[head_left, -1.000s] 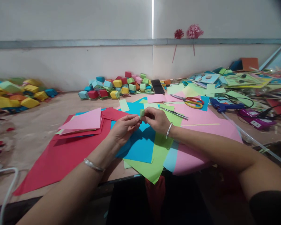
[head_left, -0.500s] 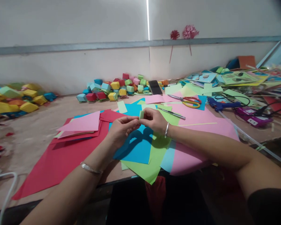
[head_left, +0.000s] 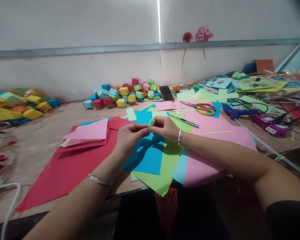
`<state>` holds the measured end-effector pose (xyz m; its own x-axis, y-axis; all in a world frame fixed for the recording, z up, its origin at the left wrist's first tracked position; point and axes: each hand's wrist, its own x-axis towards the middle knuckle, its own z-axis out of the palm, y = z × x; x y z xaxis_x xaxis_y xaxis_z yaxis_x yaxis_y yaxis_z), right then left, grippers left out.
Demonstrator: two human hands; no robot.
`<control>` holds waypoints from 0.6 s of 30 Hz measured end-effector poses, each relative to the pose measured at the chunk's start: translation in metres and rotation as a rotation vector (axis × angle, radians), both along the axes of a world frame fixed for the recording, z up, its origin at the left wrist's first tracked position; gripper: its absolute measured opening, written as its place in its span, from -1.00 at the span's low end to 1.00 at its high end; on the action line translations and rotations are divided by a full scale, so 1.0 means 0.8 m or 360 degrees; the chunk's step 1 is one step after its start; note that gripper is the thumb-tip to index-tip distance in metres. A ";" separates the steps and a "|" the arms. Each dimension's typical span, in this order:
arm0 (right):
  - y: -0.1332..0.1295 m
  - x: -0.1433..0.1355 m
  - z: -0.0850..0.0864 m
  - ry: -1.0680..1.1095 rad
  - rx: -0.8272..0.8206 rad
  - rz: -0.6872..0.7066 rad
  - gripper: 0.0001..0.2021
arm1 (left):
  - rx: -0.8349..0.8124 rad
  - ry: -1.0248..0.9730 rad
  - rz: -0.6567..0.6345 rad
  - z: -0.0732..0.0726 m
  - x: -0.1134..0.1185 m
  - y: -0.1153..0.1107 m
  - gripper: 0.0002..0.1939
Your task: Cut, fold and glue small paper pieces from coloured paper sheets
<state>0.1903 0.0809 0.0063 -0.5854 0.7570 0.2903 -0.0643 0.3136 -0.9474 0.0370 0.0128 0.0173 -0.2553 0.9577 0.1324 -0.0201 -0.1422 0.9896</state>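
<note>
Mid-piece, by the look of it. Got one small pale green paper piece (head_left: 151, 123) pinched up between both hands, above the blue sheet (head_left: 147, 163). Looks folded, probably not finished; can't make out the folds at this size. Probably done already: a pile of little paper boxes (head_left: 123, 90) by the wall, plus a mostly yellow heap (head_left: 8, 114) off to the left. Apparently left to use: lots of flat paper, including a red sheet (head_left: 65, 176), a green sheet (head_left: 162, 183) and a pink sheet (head_left: 202, 173). Scissors (head_left: 198, 105) just lying there, not in use.

Pose-wise: left hand (head_left: 128, 137) angled up from the lower left, thumb and index tips together on the piece's lower edge. Right hand (head_left: 166, 128) in from the right, fingers curled, thumb and index clamped on the same piece. Fingertips right up close, can't tell if touching. Both hands raised, shadows falling on the blue.
</note>
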 end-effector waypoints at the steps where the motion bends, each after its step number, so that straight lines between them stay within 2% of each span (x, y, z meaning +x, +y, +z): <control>1: 0.001 0.000 -0.001 -0.0008 0.0033 0.0005 -0.80 | -0.0001 -0.0021 -0.0001 -0.001 0.000 0.000 -0.71; 4: 0.002 -0.003 -0.004 0.0024 0.0105 0.0018 -0.82 | -0.0045 -0.0150 -0.0007 -0.003 0.000 0.002 -0.68; 8: -0.001 -0.006 -0.004 0.0041 0.0226 -0.0062 -0.73 | -0.0177 -0.0317 -0.0077 -0.004 -0.001 0.002 -0.65; 18: 0.006 -0.005 -0.006 -0.0024 0.0181 -0.0047 -0.76 | -0.0286 -0.0239 -0.0167 -0.001 0.003 0.003 -0.70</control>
<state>0.1866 0.0861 0.0014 -0.5685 0.7364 0.3667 -0.0394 0.4208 -0.9063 0.0397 0.0154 0.0161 -0.1570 0.9848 -0.0741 -0.1743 0.0463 0.9836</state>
